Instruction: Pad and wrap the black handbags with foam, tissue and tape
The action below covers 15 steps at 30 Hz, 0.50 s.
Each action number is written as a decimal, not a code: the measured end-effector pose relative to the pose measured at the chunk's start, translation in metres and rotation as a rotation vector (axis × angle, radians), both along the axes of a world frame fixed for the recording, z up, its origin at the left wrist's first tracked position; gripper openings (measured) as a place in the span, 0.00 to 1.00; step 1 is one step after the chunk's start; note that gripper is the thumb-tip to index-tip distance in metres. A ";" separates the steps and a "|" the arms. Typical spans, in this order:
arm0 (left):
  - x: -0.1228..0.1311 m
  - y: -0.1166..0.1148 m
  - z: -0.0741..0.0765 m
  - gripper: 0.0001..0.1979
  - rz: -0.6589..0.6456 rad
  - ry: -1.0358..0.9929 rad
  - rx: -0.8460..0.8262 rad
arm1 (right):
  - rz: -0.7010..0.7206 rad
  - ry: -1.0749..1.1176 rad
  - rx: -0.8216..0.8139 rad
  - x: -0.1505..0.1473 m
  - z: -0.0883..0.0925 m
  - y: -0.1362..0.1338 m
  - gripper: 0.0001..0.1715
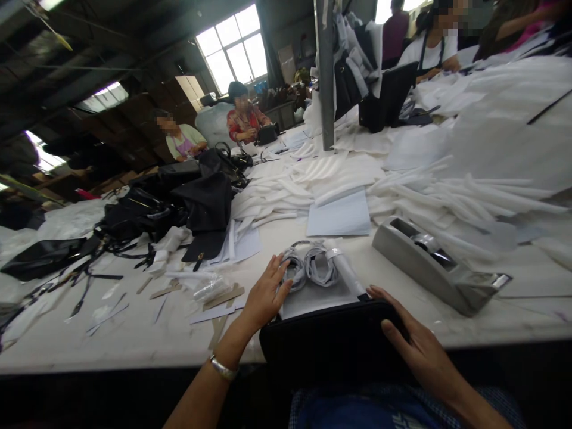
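Observation:
A black bag (330,342) lies tilted at the table's front edge, close to my body. My right hand (409,333) grips its right end, thumb on the near face and fingers over the far side. Grey-wrapped handles (322,266) form two loops beyond the bag's edge, next to a white wrapped roll (346,268). My left hand (267,292) rests against the left loop with its fingers stretched out and the thumb apart. A pale sheet (313,302) lies between the loops and the bag.
A grey tape dispenser (440,268) stands to the right. White padding strips (465,196) are heaped behind it, near a stack of pale paper sheets (339,213). Black bags (205,199) are piled at left, with scraps nearby. A metal post (328,77) rises mid-table; several people sit beyond.

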<state>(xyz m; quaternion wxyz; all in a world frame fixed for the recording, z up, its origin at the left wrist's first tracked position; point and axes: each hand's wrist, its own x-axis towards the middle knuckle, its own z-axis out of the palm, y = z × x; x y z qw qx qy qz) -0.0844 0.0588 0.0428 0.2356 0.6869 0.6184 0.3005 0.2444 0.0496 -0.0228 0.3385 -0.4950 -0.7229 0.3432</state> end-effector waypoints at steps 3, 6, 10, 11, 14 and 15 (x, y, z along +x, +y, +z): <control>-0.004 0.002 -0.004 0.25 -0.022 0.025 0.009 | 0.035 -0.007 0.100 0.000 0.032 0.021 0.28; -0.004 0.002 -0.003 0.29 -0.004 0.027 0.042 | 0.154 -0.041 0.208 -0.018 0.063 0.058 0.24; -0.003 0.002 -0.002 0.31 0.006 0.040 0.129 | 0.402 -0.135 0.408 -0.051 0.079 0.106 0.22; -0.003 0.002 -0.002 0.29 -0.026 0.037 0.142 | 0.481 -0.180 0.453 -0.058 0.078 0.115 0.23; -0.004 0.003 -0.003 0.23 -0.144 0.012 0.111 | 0.638 -0.332 0.469 -0.068 0.064 0.128 0.26; -0.004 0.003 -0.003 0.21 -0.169 0.012 0.087 | 0.651 -0.365 0.437 -0.069 0.058 0.129 0.26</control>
